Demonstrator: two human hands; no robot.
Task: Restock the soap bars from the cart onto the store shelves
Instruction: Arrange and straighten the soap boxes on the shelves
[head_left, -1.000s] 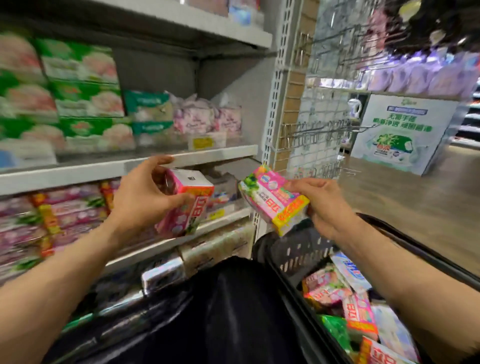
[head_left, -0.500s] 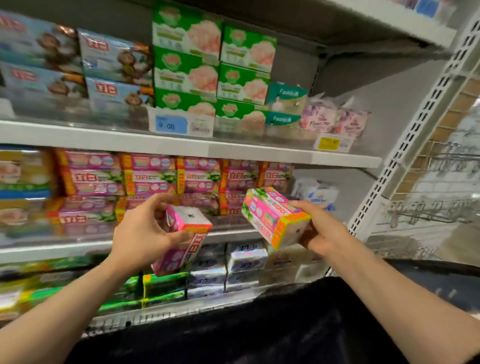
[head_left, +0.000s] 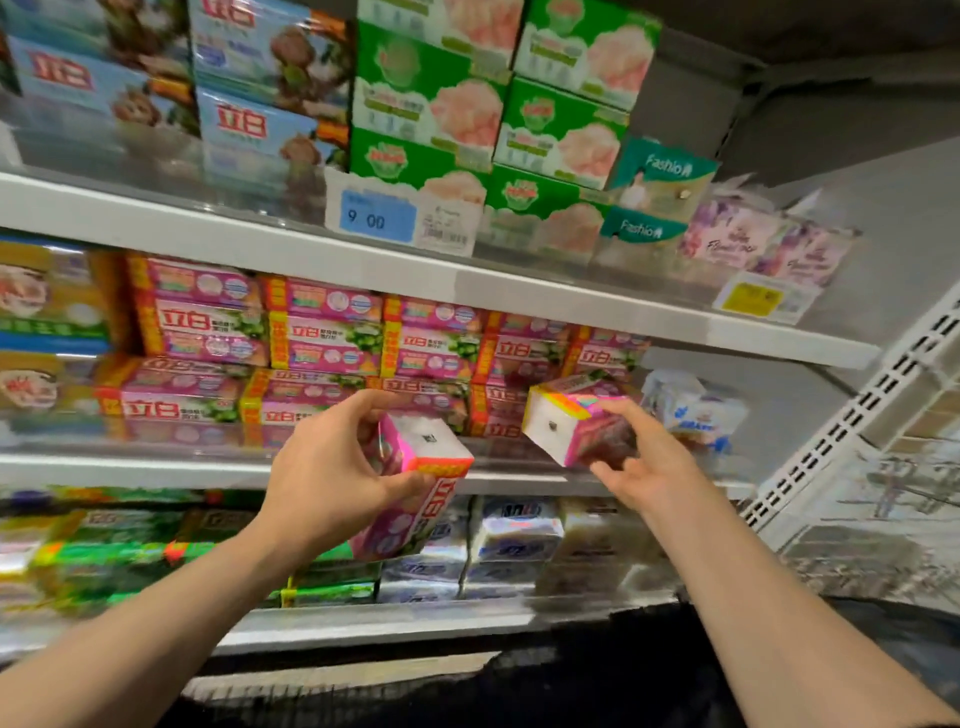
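Observation:
My left hand (head_left: 332, 467) grips a pink soap pack (head_left: 415, 483) by its upper end, the pack hanging tilted in front of the middle shelf (head_left: 130, 465). My right hand (head_left: 639, 467) holds a second pink soap pack (head_left: 571, 421), its white end facing me, pushed in toward the right end of the stacked pink soap packs (head_left: 332, 343) on that shelf. The cart's dark edge (head_left: 519, 675) runs along the bottom of the view; its contents are hidden.
The upper shelf (head_left: 260, 244) carries blue and green boxes with a 9.00 price tag (head_left: 376, 218). A white-blue packet (head_left: 691, 410) lies right of the pink stack. Green and silver soap packs fill the lower shelf (head_left: 363, 623). A perforated upright (head_left: 857, 415) stands at right.
The view has swung left and closer to the shelves. My right hand has carried its pack forward into the middle shelf and turned its end toward me. The left hand stays put with its pack.

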